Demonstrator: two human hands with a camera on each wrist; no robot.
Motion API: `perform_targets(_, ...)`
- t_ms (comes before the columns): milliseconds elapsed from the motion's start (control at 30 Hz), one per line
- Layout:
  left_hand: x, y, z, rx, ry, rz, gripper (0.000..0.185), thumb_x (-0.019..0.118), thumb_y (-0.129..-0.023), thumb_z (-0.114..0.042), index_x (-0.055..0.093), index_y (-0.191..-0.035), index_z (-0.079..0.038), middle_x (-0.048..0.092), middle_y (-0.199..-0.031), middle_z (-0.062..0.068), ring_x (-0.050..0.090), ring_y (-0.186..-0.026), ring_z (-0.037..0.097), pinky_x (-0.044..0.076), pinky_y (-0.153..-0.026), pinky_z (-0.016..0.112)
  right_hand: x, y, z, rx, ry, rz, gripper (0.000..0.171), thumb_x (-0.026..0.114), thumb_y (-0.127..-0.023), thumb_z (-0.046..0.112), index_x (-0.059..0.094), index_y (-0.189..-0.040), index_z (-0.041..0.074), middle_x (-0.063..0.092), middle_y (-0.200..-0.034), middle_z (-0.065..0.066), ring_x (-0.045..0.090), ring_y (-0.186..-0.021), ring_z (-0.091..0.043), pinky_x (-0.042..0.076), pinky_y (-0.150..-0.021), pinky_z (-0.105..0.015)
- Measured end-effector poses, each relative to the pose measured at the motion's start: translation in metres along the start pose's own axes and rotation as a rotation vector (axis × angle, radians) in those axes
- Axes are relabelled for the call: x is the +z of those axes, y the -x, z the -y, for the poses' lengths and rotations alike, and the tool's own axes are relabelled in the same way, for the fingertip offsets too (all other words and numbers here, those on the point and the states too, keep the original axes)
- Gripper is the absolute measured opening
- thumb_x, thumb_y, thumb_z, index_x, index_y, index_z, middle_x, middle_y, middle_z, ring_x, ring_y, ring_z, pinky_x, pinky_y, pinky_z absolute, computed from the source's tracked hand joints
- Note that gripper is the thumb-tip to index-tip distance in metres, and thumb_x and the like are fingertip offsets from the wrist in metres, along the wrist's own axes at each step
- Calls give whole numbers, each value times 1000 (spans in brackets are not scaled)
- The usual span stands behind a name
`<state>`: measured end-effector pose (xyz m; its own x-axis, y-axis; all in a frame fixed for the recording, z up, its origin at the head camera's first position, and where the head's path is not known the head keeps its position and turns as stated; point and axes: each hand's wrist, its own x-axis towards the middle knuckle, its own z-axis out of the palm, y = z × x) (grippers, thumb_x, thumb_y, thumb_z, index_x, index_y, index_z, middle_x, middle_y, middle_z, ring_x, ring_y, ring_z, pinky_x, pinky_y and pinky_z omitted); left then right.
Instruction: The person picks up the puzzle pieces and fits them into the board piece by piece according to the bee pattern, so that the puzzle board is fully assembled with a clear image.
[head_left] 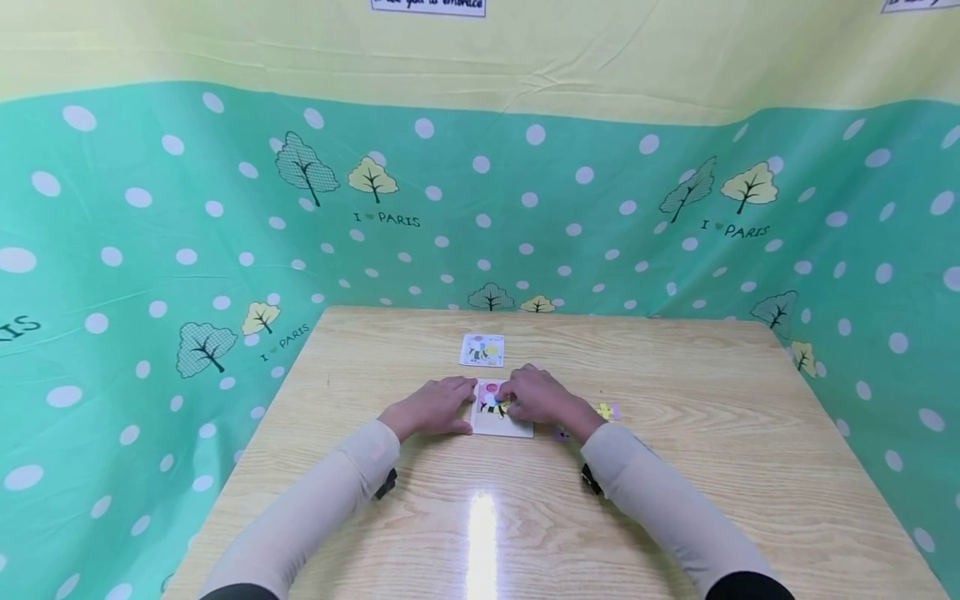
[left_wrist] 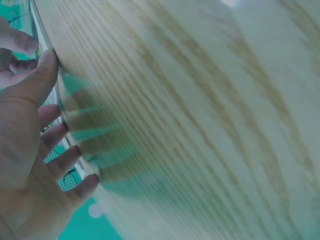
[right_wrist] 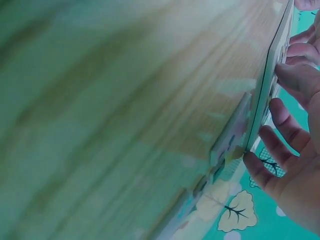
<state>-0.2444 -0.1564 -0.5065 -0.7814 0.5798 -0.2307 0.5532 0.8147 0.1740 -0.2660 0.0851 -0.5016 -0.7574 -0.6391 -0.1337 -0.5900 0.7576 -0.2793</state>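
Observation:
A square white puzzle board (head_left: 504, 427) with a bee picture in its frame lies flat on the table. At its left edge my left hand (head_left: 444, 406) rests, fingers spread and thumb near the front corner; in the left wrist view the same hand (left_wrist: 25, 140) touches the board's side with its fingertips. My right hand (head_left: 536, 394) is over the board's right part, fingertips down on the picture. Seen from the right wrist, that hand (right_wrist: 295, 135) has its fingers loosely bent against the board (right_wrist: 270, 62). Whether a piece is under those fingertips is hidden.
Behind the board lies a card (head_left: 482, 350) with a similar bee picture. Loose puzzle pieces are to the right: a yellow and purple one (head_left: 606, 411) and a purple one (head_left: 562, 434) partly behind the right wrist. A dotted green cloth (head_left: 525, 225) hangs behind the wooden table (head_left: 712, 483).

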Motion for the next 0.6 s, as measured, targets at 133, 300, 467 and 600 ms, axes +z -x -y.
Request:
perform_targets(133, 0, 0, 1, 6, 5, -2, 69, 68, -91, -57, 54, -143, -13, 36, -165, 11, 35, -152, 31, 36, -121, 57, 1, -1, 0, -1, 19, 12, 31, 72, -90, 23, 75, -120, 22, 65, -101, 2, 52, -99, -18, 49, -87, -35)
perform_targets(300, 0, 0, 0, 7, 3, -3, 71, 68, -91, -56, 52, -145, -12, 35, -165, 11, 35, -152, 32, 35, -121, 57, 2, -2, -1, -21, 28, -18, 16, 71, -93, 26, 75, -109, 24, 64, -95, 5, 53, -96, -17, 49, -83, -35)
perform_targets(467, -1, 1, 0, 10, 0, -13, 71, 68, -91, -56, 51, -145, -11, 36, -164, 12, 36, -151, 32, 36, -121, 57, 2, -1, 1, -17, 21, -26, 12, 71, -93, 25, 74, -105, 24, 61, -92, 5, 51, -94, -18, 47, -81, -35)
perform_targets(600, 0, 1, 0, 11, 2, -8, 68, 68, -91, -56, 54, -142, -13, 36, -165, 11, 36, -151, 32, 36, -121, 57, -1, 2, 2, -3, 9, 16, 27, 69, -93, 28, 74, -119, 24, 63, -98, 4, 52, -97, -17, 49, -86, -35)
